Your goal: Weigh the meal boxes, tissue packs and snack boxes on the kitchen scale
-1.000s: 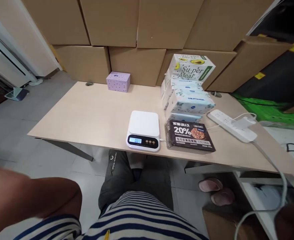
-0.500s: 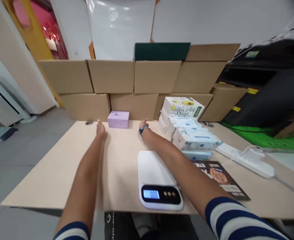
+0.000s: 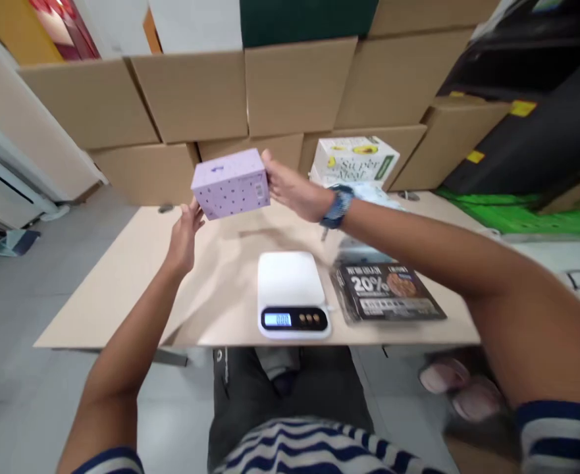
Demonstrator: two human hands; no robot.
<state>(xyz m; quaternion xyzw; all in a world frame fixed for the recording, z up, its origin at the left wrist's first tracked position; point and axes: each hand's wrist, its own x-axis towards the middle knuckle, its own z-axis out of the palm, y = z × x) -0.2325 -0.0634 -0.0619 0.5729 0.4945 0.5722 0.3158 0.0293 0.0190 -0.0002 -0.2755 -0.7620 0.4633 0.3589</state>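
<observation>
Between my two hands a purple box (image 3: 233,187) with small dark marks hangs in the air above the table, slightly tilted. My left hand (image 3: 185,234) grips its lower left end, and my right hand (image 3: 294,187) presses against its right end; a blue patterned band circles the right wrist. Below the box and to its right lies a white digital scale (image 3: 290,280), its lit display reading 0.00. Beside the scale, on the right, is a dark flat package (image 3: 388,293) printed with "20%".
A white box with avocado pictures (image 3: 356,161) stands at the back right, with blue-and-white packs (image 3: 369,247) in front, partly behind my right arm. Cardboard boxes (image 3: 191,99) form a wall along the back of the table (image 3: 122,289). Pink footwear (image 3: 460,385) sits on the floor.
Both hands have closed in on the purple box and lifted it off the table towards me. The camera view has tilted further down.
</observation>
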